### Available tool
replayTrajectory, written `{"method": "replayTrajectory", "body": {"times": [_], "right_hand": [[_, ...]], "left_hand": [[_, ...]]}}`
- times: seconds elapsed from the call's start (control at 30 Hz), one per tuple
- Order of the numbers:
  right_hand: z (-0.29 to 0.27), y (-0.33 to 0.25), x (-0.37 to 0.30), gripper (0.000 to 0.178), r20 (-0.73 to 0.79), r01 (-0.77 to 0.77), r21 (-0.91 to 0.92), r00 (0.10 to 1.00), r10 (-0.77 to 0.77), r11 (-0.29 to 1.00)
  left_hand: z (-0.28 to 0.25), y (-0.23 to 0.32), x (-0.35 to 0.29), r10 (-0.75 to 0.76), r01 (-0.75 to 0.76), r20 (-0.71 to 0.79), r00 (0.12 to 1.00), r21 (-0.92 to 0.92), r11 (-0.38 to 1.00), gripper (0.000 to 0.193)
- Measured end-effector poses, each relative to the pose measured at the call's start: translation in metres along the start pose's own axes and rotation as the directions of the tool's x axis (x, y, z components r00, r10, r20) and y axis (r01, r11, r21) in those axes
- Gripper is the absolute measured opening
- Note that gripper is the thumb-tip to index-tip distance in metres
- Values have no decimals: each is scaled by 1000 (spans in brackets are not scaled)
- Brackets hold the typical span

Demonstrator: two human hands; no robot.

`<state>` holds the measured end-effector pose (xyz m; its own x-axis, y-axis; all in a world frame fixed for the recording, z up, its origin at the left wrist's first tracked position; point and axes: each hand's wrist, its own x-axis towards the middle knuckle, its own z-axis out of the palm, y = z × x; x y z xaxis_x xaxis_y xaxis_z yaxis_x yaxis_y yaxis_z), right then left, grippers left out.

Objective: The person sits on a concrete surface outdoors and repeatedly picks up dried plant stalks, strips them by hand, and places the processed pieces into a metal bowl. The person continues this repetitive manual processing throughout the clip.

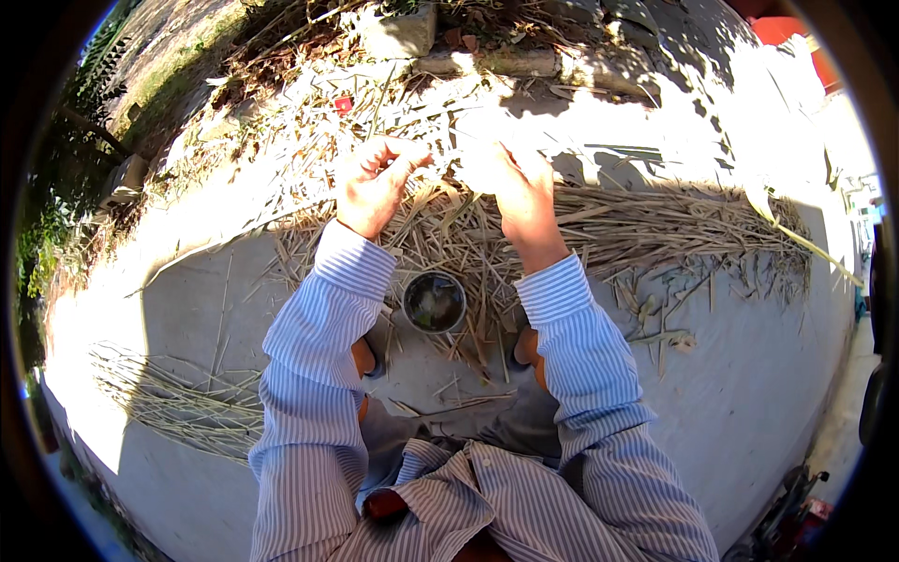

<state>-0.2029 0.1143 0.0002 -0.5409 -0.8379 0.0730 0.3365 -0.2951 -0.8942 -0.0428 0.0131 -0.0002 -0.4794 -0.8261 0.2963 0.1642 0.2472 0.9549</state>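
Both my arms reach forward over a heap of dry stalks. My left hand point(377, 184) is closed, thumb and finger pinched together. My right hand point(526, 195) is closed too, its fingertips washed out by glare. Whatever either one grips is lost in the bright light between them. A round container point(434, 302) with dark liquid stands on the ground below and between my hands. Loose dry strips point(449, 225) surround it on the far side. A long bundle of dry stalks point(655, 225) stretches to the right from beneath my right hand.
A sheaf of thin pale stalks point(187, 398) lies at left on the grey concrete floor point(740, 375). Stone blocks point(401, 36) edge the far side. A small red object point(344, 105) sits among the litter. A long yellowish stalk point(805, 242) lies at right.
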Motion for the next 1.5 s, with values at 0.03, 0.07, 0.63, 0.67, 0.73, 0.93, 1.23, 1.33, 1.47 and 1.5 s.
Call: {"method": "replayTrajectory", "body": {"times": [0.03,0.07,0.63,0.67,0.73,0.93,1.23,1.33,1.47,1.5], "right_hand": [[-5,4,2,6,-20,-27,35,999,28,999],[-15,9,7,5,-101,-37,29,994,40,999],[-11,1,13,23,-61,-40,47,997,43,998],[-11,1,13,24,-59,-32,44,998,35,998],[-15,0,15,25,1,-13,47,1000,12,999],[-20,-5,22,30,130,-38,44,991,32,998],[-29,-2,23,29,186,-42,20,982,38,999],[-1,-2,13,22,172,-101,28,981,95,994],[9,17,11,34,275,-230,-11,935,224,973],[10,18,10,34,298,-245,-12,925,237,969]], "left_hand": [[-14,0,10,-5,-19,-110,994,-217,976,8],[-28,22,15,8,-44,-226,974,-156,987,8],[-78,-13,6,-125,-33,245,962,552,833,25],[-72,-12,6,-157,33,189,969,535,845,22],[-77,-19,8,-230,192,143,963,237,952,17],[-113,-13,18,-116,95,-200,973,-109,990,10],[-138,-4,16,411,-71,-42,911,964,255,35],[-65,27,9,390,-287,229,892,953,98,41],[-19,12,7,357,-526,423,833,805,274,16],[-23,10,8,337,-499,402,851,820,281,14]]}}
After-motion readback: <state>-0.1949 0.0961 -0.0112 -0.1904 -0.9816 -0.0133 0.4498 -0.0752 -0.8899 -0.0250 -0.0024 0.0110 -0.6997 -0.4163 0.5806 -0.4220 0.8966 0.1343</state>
